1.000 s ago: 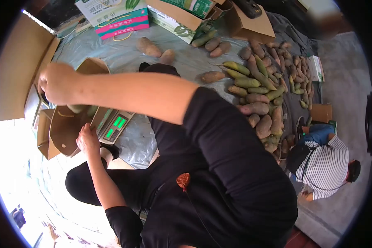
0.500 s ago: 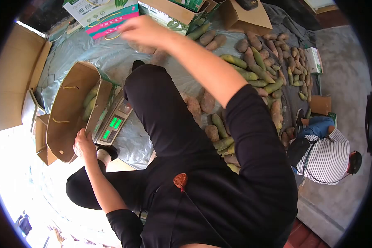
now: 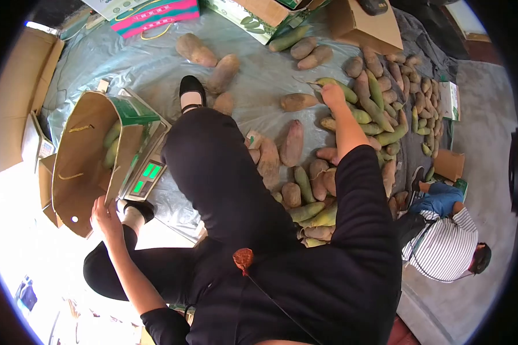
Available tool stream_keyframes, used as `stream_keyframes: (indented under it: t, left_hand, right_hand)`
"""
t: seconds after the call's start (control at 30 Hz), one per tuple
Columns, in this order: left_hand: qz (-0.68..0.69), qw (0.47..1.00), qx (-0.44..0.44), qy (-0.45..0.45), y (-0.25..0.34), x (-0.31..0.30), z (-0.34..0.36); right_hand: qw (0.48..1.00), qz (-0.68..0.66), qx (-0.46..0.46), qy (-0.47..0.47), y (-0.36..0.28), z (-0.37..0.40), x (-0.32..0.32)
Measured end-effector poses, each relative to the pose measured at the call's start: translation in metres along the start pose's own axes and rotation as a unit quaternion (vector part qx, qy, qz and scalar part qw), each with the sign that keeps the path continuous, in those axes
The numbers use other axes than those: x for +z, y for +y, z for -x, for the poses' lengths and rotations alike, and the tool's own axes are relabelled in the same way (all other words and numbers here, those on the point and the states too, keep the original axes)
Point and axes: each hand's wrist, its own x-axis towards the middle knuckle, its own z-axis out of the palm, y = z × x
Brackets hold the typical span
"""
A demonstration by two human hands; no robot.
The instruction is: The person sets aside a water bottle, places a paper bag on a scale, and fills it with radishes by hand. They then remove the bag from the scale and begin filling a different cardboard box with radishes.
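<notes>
My left hand (image 3: 105,219) grips the near rim of an open cardboard gift box (image 3: 86,144). The box stands tilted on a digital scale (image 3: 147,175) with lit green figures, and green radishes (image 3: 111,146) lie inside it. To the right, my right hand (image 3: 334,98) reaches down to the pile, its fingers closed at the end of a long green radish (image 3: 344,89). The fingertips are partly hidden by the back of the hand. Beside it on the plastic sheet lies a brownish, soil-covered root (image 3: 299,102).
More green and reddish roots (image 3: 385,86) spread to the right. A pink-and-teal printed box (image 3: 155,20) and a cardboard carton (image 3: 365,26) stand at the back. Another person (image 3: 443,244) in a striped shirt is at the far right. My shoe (image 3: 191,92) rests on the sheet.
My right hand has moved from beside the printed box at the back, rightward and down to the radish pile. The left hand keeps its hold on the box rim. The view has shifted slightly.
</notes>
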Motion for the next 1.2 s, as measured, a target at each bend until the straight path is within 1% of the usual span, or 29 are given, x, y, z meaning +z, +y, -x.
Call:
stream_keyframes:
  t: [0.07,0.1,0.17,0.2,0.27,0.33,0.37,0.47,0.53,0.6,0.67,0.7,0.73,0.77,0.8,0.87,0.9,0.97,1.0,1.03,1.07,1.1,1.13,1.17,1.2]
  left_hand:
    - [0.022,1.000,-0.004,0.002,-0.001,0.001,0.000]
    - [0.017,1.000,-0.002,0.002,0.001,0.000,0.001]
    - [0.010,1.000,-0.008,-0.003,0.007,-0.003,0.000]
    - [0.005,1.000,-0.010,-0.006,0.008,-0.004,0.000]
    - [0.008,0.999,-0.026,-0.022,0.009,-0.004,0.000]
    - [0.008,1.000,-0.022,-0.006,0.012,-0.004,0.000]
    - [0.024,0.999,-0.032,-0.017,0.014,-0.005,-0.001]
    - [0.008,0.997,-0.064,-0.032,0.009,-0.004,0.000]
    - [0.019,0.997,-0.072,-0.034,-0.003,0.002,0.006]
    - [-0.051,0.997,-0.061,0.023,-0.007,0.006,0.010]
    - [-0.054,0.997,-0.055,0.019,-0.007,0.004,0.009]
    - [-0.028,0.997,-0.067,-0.010,-0.003,-0.001,0.006]
    - [-0.001,0.996,-0.078,-0.039,0.000,-0.001,0.004]
    - [-0.012,0.997,-0.071,-0.017,-0.001,0.001,0.006]
    - [-0.011,0.997,-0.069,-0.018,-0.004,0.003,0.007]
    - [-0.031,0.999,-0.032,0.011,-0.010,0.005,0.009]
    - [-0.032,0.999,-0.036,0.004,-0.013,0.004,0.010]
    - [-0.048,0.998,-0.034,0.009,-0.017,0.007,0.011]
    - [-0.063,0.997,-0.033,0.012,-0.018,0.006,0.011]
    - [-0.061,0.998,-0.028,0.010,-0.019,0.006,0.011]
    - [-0.036,0.998,-0.046,0.001,-0.018,0.006,0.009]
    - [-0.011,0.998,-0.062,-0.010,-0.019,0.006,0.009]
    - [-0.007,0.998,-0.057,-0.012,-0.023,0.006,0.011]
    - [-0.002,0.998,-0.069,-0.009,-0.023,0.007,0.010]
    - [0.004,0.997,-0.079,-0.007,-0.023,0.009,0.007]
  right_hand:
    - [0.987,-0.118,0.107,0.014,-0.004,-0.003,0.014]
    - [0.987,-0.118,0.104,0.010,-0.007,-0.005,0.017]
    - [0.983,-0.112,0.146,-0.023,-0.014,-0.014,0.022]
    - [0.983,-0.112,0.143,-0.027,-0.016,-0.023,0.026]
    - [0.982,-0.063,0.163,-0.071,-0.024,-0.039,0.031]
    - [0.982,-0.042,0.175,-0.060,-0.034,-0.047,0.036]
    - [0.981,-0.022,0.190,-0.045,-0.037,-0.052,0.040]
    - [0.977,0.010,0.206,-0.046,-0.041,-0.070,0.053]
    - [0.975,0.026,0.215,-0.055,-0.047,-0.076,0.050]
    - [0.972,0.039,0.221,-0.067,-0.048,-0.082,0.058]
    - [0.969,0.061,0.232,-0.060,-0.042,-0.087,0.071]
    - [0.968,0.062,0.234,-0.062,-0.039,-0.087,0.075]
    - [0.969,0.059,0.237,-0.044,-0.036,-0.086,0.079]
    - [0.969,0.055,0.238,-0.026,-0.035,-0.085,0.081]
    - [0.969,0.056,0.240,-0.026,-0.034,-0.085,0.082]
    - [0.968,0.056,0.243,-0.027,-0.031,-0.082,0.084]
    - [0.967,0.056,0.246,-0.028,-0.029,-0.080,0.084]
    - [0.977,0.051,0.208,-0.002,-0.026,-0.081,0.088]
    - [0.976,0.052,0.211,-0.004,-0.021,-0.079,0.091]
    - [0.975,-0.039,0.217,0.033,-0.014,-0.078,0.091]
    - [0.964,-0.128,0.220,0.072,-0.002,-0.079,0.095]
    - [0.963,-0.124,0.226,0.073,0.014,-0.078,0.105]
    - [0.929,-0.271,0.229,0.104,0.030,-0.078,0.117]
    - [0.873,-0.411,0.225,0.137,0.035,-0.075,0.110]
    - [0.873,-0.406,0.231,0.144,0.042,-0.064,0.102]
